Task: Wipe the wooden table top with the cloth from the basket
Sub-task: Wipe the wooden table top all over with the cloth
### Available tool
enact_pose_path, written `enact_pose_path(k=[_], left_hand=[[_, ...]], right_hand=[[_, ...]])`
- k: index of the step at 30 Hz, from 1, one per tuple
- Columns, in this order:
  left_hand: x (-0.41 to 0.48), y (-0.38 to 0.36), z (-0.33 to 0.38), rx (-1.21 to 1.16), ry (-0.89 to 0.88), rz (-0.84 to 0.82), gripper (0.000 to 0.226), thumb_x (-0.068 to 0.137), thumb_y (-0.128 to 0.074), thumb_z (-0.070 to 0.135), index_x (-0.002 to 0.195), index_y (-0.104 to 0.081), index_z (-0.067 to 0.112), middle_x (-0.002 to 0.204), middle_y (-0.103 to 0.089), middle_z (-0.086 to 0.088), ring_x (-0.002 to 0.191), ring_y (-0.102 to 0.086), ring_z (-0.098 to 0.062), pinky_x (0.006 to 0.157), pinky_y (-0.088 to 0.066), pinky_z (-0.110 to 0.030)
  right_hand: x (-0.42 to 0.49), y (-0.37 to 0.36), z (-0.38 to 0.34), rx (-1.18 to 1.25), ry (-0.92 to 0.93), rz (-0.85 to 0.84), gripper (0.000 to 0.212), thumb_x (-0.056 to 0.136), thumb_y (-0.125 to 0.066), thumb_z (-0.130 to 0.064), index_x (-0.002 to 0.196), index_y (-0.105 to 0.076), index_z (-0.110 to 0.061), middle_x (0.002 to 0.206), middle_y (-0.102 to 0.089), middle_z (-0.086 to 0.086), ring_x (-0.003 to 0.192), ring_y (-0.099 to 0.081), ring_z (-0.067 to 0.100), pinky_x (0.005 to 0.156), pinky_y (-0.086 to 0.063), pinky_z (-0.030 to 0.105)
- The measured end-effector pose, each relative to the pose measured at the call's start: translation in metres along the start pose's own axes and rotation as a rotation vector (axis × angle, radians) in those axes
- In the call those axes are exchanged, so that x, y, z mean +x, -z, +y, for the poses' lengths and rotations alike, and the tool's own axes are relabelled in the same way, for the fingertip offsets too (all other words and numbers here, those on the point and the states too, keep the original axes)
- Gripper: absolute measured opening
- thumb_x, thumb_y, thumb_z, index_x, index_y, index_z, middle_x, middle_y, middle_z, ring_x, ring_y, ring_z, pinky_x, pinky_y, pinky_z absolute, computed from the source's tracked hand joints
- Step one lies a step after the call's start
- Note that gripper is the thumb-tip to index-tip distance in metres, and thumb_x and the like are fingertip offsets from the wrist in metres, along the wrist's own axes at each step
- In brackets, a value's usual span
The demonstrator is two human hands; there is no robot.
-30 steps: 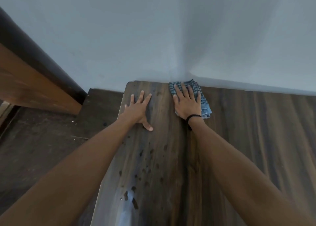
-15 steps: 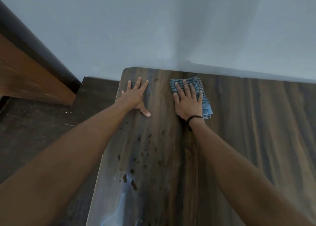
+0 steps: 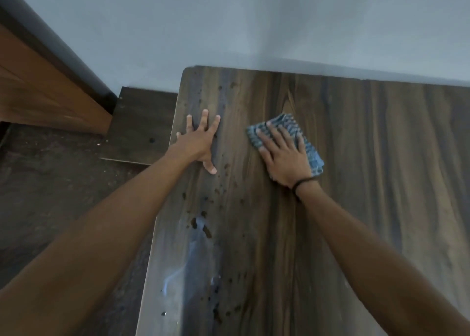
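wiping far-left end of surface (image 3: 381,162)
pressing folded cloth (image 3: 313,157) down with right hand (image 3: 284,157), laid flat on top, not gripping; cloth clear of the wall (image 3: 254,17). bracing with left hand (image 3: 201,142), spread flat near left edge, holding nothing. best: keep palm pressure even, overlap strokes, work back toward dark spots (image 3: 201,223) nearer the body.

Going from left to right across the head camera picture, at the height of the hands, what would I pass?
Brown wooden panel → dark low step → left hand, laid flat → right hand pressing the blue cloth → bare stretch of wooden table top.
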State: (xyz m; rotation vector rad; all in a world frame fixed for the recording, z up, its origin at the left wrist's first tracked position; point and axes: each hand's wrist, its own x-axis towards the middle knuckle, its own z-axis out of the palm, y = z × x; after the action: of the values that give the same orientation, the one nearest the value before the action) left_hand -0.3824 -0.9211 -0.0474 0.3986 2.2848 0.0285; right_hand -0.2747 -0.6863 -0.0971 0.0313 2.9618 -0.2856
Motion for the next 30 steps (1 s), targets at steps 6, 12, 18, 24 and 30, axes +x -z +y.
enact_pose_path(k=[6, 12, 18, 24, 30], left_hand=[[-0.003, 0.001, -0.003, -0.019, -0.01, 0.02, 0.157, 0.057, -0.097, 0.04, 0.155, 0.026, 0.034, 0.157, 0.043, 0.003, 0.146, 0.031, -0.042, 0.114, -0.009, -0.073], [-0.007, 0.001, -0.005, -0.035, -0.02, 0.046, 0.154, 0.058, -0.096, 0.039, 0.156, 0.023, 0.034, 0.158, 0.042, 0.004, 0.147, 0.029, -0.041, 0.115, -0.009, -0.071], [-0.017, -0.004, 0.001, -0.035, -0.024, 0.091, 0.149, 0.062, -0.094, 0.038, 0.158, 0.02, 0.029, 0.159, 0.039, 0.001, 0.148, 0.026, -0.042, 0.117, -0.008, -0.068], [-0.077, -0.036, 0.018, 0.023, -0.03, 0.079, 0.15, 0.064, -0.092, 0.04, 0.154, 0.027, 0.032, 0.154, 0.047, 0.001, 0.145, 0.031, -0.041, 0.117, -0.003, -0.067], [-0.121, -0.107, 0.027, 0.04, 0.011, -0.077, 0.155, 0.062, -0.094, 0.042, 0.151, 0.032, 0.033, 0.147, 0.054, 0.003, 0.144, 0.034, -0.043, 0.117, -0.006, -0.068]], right_hand=[[-0.039, -0.012, -0.042, 0.055, -0.063, -0.013, 0.053, 0.106, -0.018, -0.051, 0.159, -0.011, -0.045, 0.168, -0.004, -0.014, 0.155, -0.002, 0.015, 0.124, 0.0, 0.053], [-0.149, -0.03, -0.047, -0.037, 0.194, -0.111, 0.052, 0.107, -0.016, -0.054, 0.158, -0.014, -0.046, 0.167, -0.01, -0.016, 0.155, -0.012, 0.014, 0.124, -0.006, 0.053], [-0.065, -0.012, -0.041, 0.059, -0.159, -0.043, 0.053, 0.106, -0.015, -0.053, 0.158, -0.007, -0.047, 0.167, 0.001, -0.017, 0.155, 0.004, 0.011, 0.123, 0.007, 0.049], [-0.171, -0.043, -0.075, 0.03, 0.085, -0.01, 0.051, 0.106, -0.026, -0.051, 0.157, -0.022, -0.045, 0.167, -0.014, -0.014, 0.154, -0.015, 0.016, 0.122, -0.007, 0.054], [-0.173, -0.038, -0.044, -0.018, 0.176, -0.012, 0.05, 0.105, -0.026, -0.052, 0.155, -0.026, -0.046, 0.166, -0.019, -0.016, 0.153, -0.021, 0.014, 0.122, -0.008, 0.051]])
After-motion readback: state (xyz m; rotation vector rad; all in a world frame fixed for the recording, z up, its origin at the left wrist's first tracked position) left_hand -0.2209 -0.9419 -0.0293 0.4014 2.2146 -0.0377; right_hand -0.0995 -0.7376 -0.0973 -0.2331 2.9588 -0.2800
